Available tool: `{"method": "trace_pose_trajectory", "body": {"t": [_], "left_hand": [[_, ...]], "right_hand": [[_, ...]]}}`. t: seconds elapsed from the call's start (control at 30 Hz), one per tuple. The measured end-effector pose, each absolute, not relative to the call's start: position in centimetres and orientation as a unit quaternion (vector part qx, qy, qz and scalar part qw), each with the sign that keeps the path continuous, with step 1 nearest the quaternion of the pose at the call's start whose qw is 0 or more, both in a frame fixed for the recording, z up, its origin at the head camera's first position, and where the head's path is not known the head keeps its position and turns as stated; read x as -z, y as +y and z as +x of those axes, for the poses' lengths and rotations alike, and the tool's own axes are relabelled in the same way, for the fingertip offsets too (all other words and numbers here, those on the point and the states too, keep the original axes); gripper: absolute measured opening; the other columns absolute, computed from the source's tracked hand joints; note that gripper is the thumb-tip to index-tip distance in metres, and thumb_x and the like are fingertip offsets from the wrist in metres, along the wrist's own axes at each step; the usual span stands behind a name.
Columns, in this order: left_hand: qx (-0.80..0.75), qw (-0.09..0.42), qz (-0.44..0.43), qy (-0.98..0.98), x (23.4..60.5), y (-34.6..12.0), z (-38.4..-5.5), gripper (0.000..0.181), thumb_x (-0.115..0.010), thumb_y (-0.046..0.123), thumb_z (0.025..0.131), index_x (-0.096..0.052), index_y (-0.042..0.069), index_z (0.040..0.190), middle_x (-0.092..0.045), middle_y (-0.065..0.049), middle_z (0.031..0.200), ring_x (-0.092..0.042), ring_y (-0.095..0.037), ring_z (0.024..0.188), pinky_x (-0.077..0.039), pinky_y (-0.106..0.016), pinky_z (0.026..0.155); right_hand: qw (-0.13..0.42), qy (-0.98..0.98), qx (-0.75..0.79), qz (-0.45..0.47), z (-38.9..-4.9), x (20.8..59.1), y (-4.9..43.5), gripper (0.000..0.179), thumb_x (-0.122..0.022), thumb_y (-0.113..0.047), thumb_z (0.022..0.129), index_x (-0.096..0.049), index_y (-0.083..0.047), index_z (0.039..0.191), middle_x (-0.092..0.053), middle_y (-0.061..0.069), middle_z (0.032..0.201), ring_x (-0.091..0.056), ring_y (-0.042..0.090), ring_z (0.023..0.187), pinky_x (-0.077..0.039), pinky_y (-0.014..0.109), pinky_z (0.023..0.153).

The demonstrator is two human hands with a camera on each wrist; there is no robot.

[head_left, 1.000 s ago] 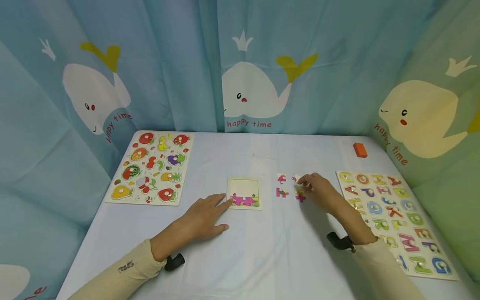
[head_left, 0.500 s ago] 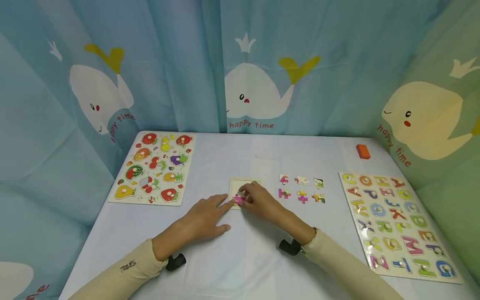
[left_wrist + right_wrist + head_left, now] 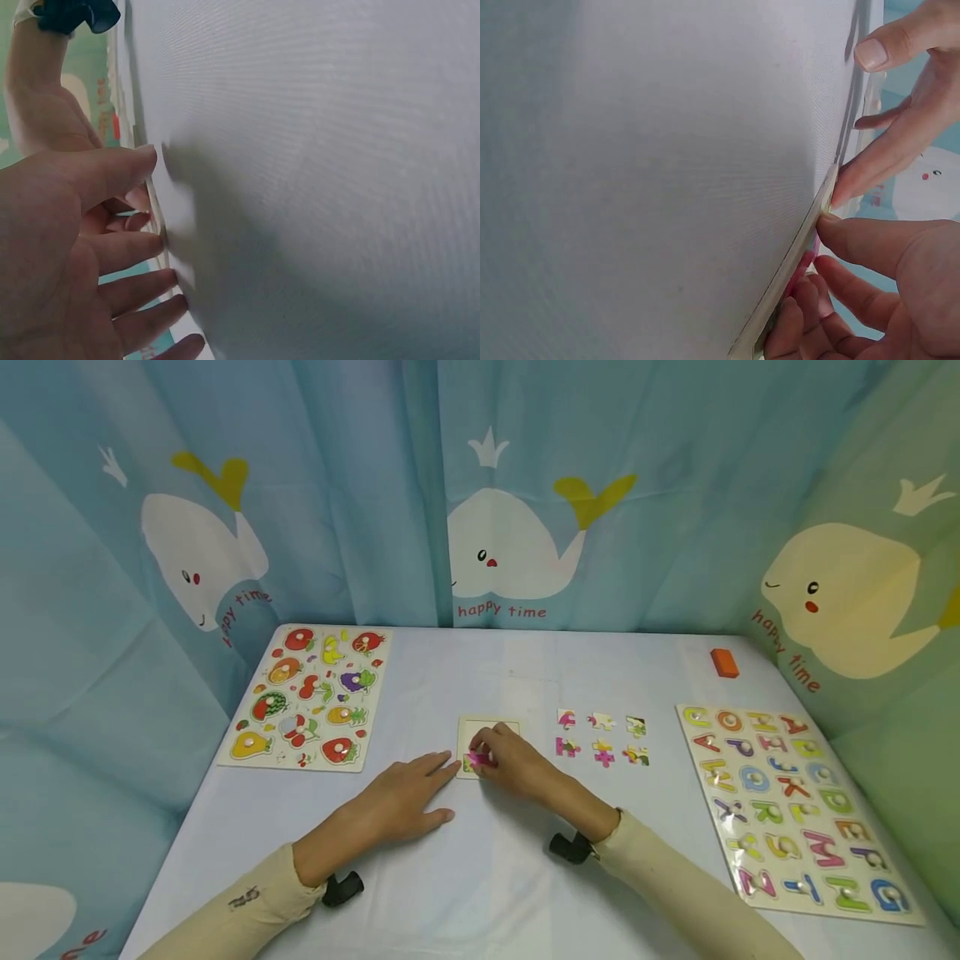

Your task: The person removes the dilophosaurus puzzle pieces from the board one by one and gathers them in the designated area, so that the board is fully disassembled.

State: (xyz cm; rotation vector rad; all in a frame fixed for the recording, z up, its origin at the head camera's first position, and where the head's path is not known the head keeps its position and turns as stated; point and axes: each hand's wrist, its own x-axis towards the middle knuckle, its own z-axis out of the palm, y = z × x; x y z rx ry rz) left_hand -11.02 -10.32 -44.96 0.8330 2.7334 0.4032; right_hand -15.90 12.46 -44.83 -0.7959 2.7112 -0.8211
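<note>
A small square puzzle tray (image 3: pixel 489 722) with a pale rim lies mid-table, its upper part bare. Over its lower part, my right hand (image 3: pixel 517 764) pinches a pink jigsaw puzzle piece (image 3: pixel 478 759) with curled fingers, partly hiding it. Pink also shows under those fingers in the right wrist view, where the thumb (image 3: pixel 862 240) meets the tray's edge. My left hand (image 3: pixel 405 797) rests flat at the tray's left side, fingers spread and index fingertip at the rim. Several loose jigsaw pieces (image 3: pixel 603 753) lie in two rows to the right.
A fruit knob puzzle board (image 3: pixel 303 697) lies at the left and a letter knob puzzle board (image 3: pixel 798 810) at the right. An orange block (image 3: pixel 723 663) sits at the back right. Whale-printed curtains (image 3: pixel 375 510) stand behind the white table (image 3: pixel 480 877).
My right hand has moved left from the loose pieces to the tray, then shifted slightly at its lower part, where the pink piece now looks tilted. My left index finger has drawn back slightly.
</note>
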Motion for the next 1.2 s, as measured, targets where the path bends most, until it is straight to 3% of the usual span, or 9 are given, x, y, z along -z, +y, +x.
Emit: {"method": "trace_pose_trajectory", "body": {"t": [0.27,0.47,0.6,0.77,1.0,1.2], "left_hand": [[-0.136,0.134,0.281,0.941,44.8,-10.2,-11.0,0.07,-0.071,0.041,0.1,-0.048,0.011,0.16,-0.042,-0.012,0.167,-0.042,-0.031,0.153,-0.042,-0.055,0.118],[-0.135,0.132,0.283,0.94,44.9,-10.2,-11.1,0.071,-0.071,0.041,0.1,-0.048,0.011,0.159,-0.042,-0.013,0.167,-0.042,-0.032,0.153,-0.042,-0.054,0.119],[-0.129,0.126,0.288,0.941,45.1,-10.2,-11.1,0.071,-0.071,0.042,0.1,-0.048,0.01,0.159,-0.043,-0.014,0.166,-0.043,-0.032,0.152,-0.043,-0.053,0.118],[-0.13,0.126,0.29,0.94,45.0,-10.1,-11.1,0.071,-0.071,0.042,0.1,-0.048,0.009,0.159,-0.043,-0.015,0.166,-0.043,-0.032,0.152,-0.043,-0.054,0.117],[-0.135,0.134,0.285,0.939,45.0,-10.1,-11.0,0.072,-0.071,0.041,0.1,-0.047,0.009,0.16,-0.042,-0.014,0.166,-0.041,-0.033,0.153,-0.041,-0.055,0.119],[-0.132,0.128,0.288,0.94,44.9,-10.1,-10.9,0.075,-0.074,0.042,0.098,-0.047,0.009,0.159,-0.042,-0.014,0.166,-0.041,-0.033,0.153,-0.041,-0.055,0.119]], "right_hand": [[0.088,0.92,0.282,-0.258,-15.9,45.1,12.3,0.027,-0.079,-0.006,0.094,-0.064,-0.007,0.117,-0.063,0.009,0.112,-0.061,0.02,0.096,-0.057,0.038,0.089],[0.055,0.915,0.299,-0.266,-15.8,45.2,12.3,0.024,-0.077,-0.002,0.094,-0.065,-0.009,0.113,-0.07,0.003,0.103,-0.066,0.019,0.097,-0.048,0.047,0.091],[0.037,0.902,0.323,-0.283,-15.7,44.8,12.8,0.016,-0.073,-0.001,0.096,-0.068,-0.01,0.108,-0.071,0.001,0.098,-0.065,0.016,0.091,-0.052,0.039,0.089],[0.051,0.882,0.366,-0.292,-15.6,43.3,14.6,0.012,-0.07,-0.001,0.1,-0.069,-0.01,0.108,-0.072,0.001,0.098,-0.063,0.014,0.089,-0.055,0.028,0.077],[0.069,0.89,0.359,-0.273,-16.2,41.7,20.5,0.012,-0.068,0.0,0.101,-0.069,-0.011,0.105,-0.071,-0.002,0.096,-0.063,0.015,0.091,-0.053,0.03,0.08],[0.115,0.895,0.352,-0.249,-16.3,41.6,25.1,0.006,-0.069,-0.002,0.1,-0.069,-0.008,0.101,-0.07,0.001,0.093,-0.061,0.013,0.089,-0.051,0.027,0.079]]}}
